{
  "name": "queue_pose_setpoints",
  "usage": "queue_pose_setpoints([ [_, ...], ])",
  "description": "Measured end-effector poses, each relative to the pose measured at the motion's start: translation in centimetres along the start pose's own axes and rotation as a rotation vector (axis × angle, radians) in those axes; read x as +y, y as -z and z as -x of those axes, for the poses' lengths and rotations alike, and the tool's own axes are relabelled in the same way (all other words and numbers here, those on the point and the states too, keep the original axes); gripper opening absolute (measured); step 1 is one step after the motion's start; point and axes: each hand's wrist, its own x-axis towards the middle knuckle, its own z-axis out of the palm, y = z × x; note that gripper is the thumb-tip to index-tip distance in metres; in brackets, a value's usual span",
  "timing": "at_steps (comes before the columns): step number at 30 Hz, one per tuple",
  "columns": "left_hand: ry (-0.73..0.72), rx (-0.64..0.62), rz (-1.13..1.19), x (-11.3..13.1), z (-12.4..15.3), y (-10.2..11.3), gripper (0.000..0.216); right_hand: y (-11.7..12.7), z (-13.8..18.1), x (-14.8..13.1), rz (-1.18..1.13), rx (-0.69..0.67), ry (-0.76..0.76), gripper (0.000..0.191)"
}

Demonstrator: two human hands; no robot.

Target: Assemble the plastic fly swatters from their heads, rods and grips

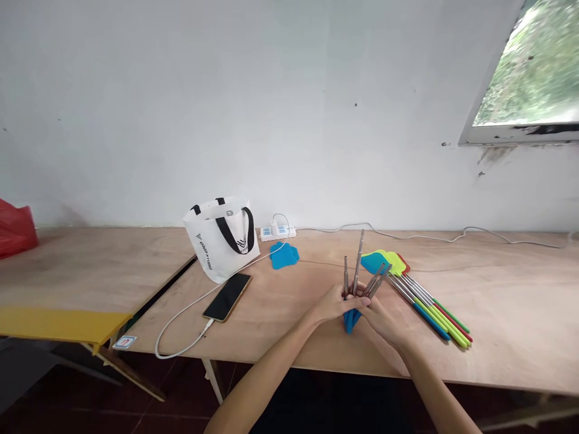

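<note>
Near the front edge of the table, my left hand (332, 302) and my right hand (377, 314) meet around a bunch of several telescopic fly swatter handles (350, 319). Their blue grips point down, and thin metal rods fan out above my fingers, one drawn out longer than the others. Both hands are closed on the bunch; some fingers are hidden behind it. To the right lie several fly swatters (427, 301) side by side, with blue, yellow-green, red and green grips and leaf-shaped heads overlapping at the far end. Flat blue swatter heads (284, 257) lie stacked further back.
A white tote bag (221, 241) with black handles stands left of the blue heads, by a power strip (278, 232) against the wall. In front, a phone (227, 297) lies plugged into a white cable (174, 313). A red bag (17, 229) sits far left.
</note>
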Motion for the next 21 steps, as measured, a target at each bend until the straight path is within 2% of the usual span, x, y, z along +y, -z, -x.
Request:
queue_pose_setpoints([
  [4, -0.043, -0.028, 0.0, 0.5, 0.0, 0.2, 0.045, 0.2, -0.3, 0.3, -0.094, -0.051, -0.16, 0.057],
  [9, -0.041, -0.024, 0.046, 0.5, -0.1, 0.0, 0.053, 0.5, -0.6, 0.4, -0.129, -0.118, -0.215, 0.054],
  [12, -0.037, 0.007, 0.029, 0.3, -0.1, -0.3, 0.046, 0.7, -0.3, -0.4, -0.02, -0.12, -0.198, 0.054],
  [15, -0.103, 0.069, 0.012, -0.1, -0.1, -0.6, 0.042, 1.7, 0.5, -1.4, 0.155, -0.158, -0.172, 0.063],
  [17, -0.157, 0.148, 0.018, -0.5, -0.2, -0.7, 0.042, 2.9, 1.3, -2.1, 0.313, -0.183, -0.156, 0.059],
  [19, -0.184, 0.24, 0.055, -1.1, -0.4, -0.8, 0.044, 4.0, 2.0, -3.2, 0.525, -0.072, -0.125, 0.045],
  [21, -0.188, 0.331, 0.086, -1.7, -0.6, -0.9, 0.047, 4.5, 2.5, -4.9, 0.718, 0.189, -0.071, 0.033],
])
